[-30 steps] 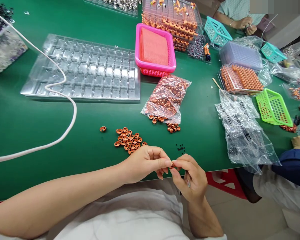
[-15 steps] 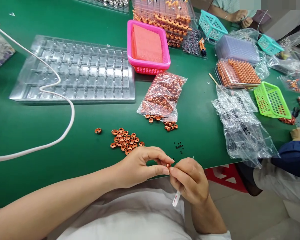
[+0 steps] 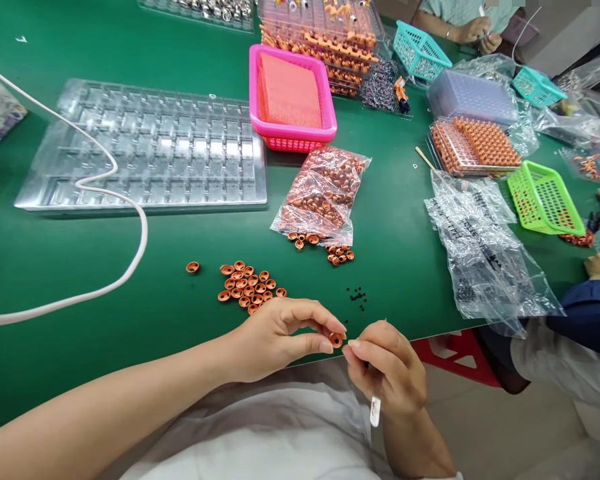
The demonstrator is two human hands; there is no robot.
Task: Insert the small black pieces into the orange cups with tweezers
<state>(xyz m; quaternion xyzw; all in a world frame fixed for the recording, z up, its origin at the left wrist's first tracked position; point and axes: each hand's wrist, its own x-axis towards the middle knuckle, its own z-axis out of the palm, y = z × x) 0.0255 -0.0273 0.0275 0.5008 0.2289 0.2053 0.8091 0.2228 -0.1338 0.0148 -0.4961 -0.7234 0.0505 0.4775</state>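
Note:
Between the thumb and fingers of my left hand (image 3: 280, 337) is a small copper-coloured cup (image 3: 335, 341) with a hole in it. Just to its right, my right hand (image 3: 393, 367) is closed around a thin tool with a flat white end (image 3: 375, 412) sticking out below the palm; most of it is hidden by the fingers. The right fingertips are close to the cup, with a small gap. Beyond my left hand lies a group of similar copper cups (image 3: 240, 283), with a single cup (image 3: 193, 267) off to the left. Tiny black pieces (image 3: 357, 294) are scattered past my right hand.
A clear bag of copper cups (image 3: 325, 190) lies ahead, cups spilling from its mouth. Behind it are a pink basket (image 3: 333, 127) and a clear moulded tray (image 3: 155, 150). A white cable (image 3: 143, 233) crosses the left. Plastic bags (image 3: 485, 247) and a green basket (image 3: 545, 200) sit right, near a co-worker's sleeve (image 3: 587, 317).
My right hand has drawn slightly right and down, away from the copper cup, and the white end of its tool has swung right. The cup's open side now shows in my left fingers.

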